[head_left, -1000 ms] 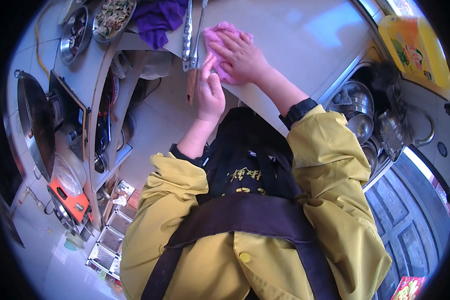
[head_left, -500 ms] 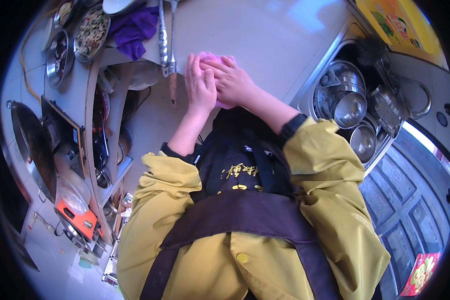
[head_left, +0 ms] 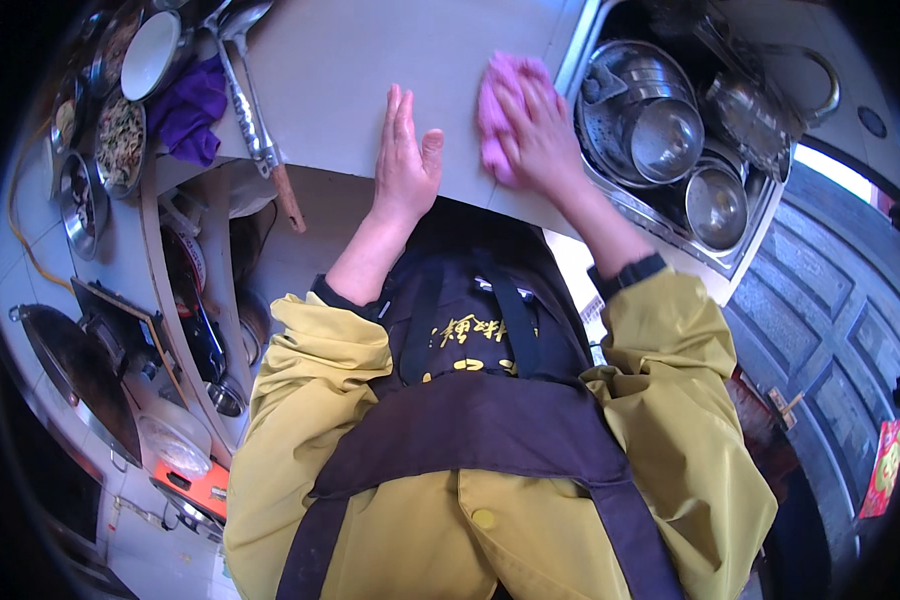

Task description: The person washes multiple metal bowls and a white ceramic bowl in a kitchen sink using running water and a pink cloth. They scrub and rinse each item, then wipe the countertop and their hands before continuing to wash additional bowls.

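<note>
Counter (head_left: pixel 350 65) (pale) with pink cloth (head_left: pixel 492 115)

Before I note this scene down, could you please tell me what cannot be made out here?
Head view: middle of the pink cloth, covered by the right hand.
Head view: whether the left hand touches the counter; its underside faces away.
Head view: floor of the sink, hidden by metal bowls.
Head view: tips of the long utensils, cut off by the upper edge.

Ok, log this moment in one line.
right hand: on pink cloth | left hand: open, empty | cloth: on counter beside sink
</note>
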Available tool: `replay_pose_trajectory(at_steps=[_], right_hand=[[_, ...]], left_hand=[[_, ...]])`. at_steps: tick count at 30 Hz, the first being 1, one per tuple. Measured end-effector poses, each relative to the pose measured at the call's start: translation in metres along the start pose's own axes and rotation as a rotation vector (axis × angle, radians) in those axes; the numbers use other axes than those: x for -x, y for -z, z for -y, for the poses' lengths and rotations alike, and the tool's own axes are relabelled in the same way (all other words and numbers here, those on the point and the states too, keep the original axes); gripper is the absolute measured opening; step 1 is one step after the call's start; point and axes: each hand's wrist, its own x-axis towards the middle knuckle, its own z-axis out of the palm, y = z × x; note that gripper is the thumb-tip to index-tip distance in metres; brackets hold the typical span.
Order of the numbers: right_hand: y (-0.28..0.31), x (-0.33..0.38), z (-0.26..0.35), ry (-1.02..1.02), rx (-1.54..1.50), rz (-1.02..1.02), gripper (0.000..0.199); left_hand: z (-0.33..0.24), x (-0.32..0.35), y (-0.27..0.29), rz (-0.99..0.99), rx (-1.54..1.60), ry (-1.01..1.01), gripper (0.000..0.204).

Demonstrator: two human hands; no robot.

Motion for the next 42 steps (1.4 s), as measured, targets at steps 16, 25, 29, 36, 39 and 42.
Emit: replay_pose_trajectory(at_steps=[16,25,29,36,39,42], right_hand=[[0.020,0.107,0.012,-0.213,-0.096,0.050,0.056],[0.061,0.191,-0.032,-0.400,0.042,-0.002,0.055],[0.086,0.203,-0.038,-0.578,-0.030,0.176,0.065],[0.155,0.125,-0.061,-0.789,-0.687,0.238,0.044],[0.167,0.058,-0.074,-0.627,-0.954,-0.015,0.041],[0.164,-0.006,-0.090,-0.725,-1.302,-0.113,0.036]], left_hand=[[-0.022,-0.010,-0.025,0.241,-0.085,-0.071,0.062],[-0.031,-0.021,-0.038,0.323,-0.156,-0.092,0.056],[-0.037,-0.034,-0.043,0.337,-0.160,-0.063,0.053],[-0.046,-0.053,-0.048,0.292,-0.158,-0.013,0.048],[-0.047,-0.056,-0.048,0.264,-0.179,-0.002,0.046],[-0.045,-0.058,-0.044,0.253,-0.174,0.041,0.045]])
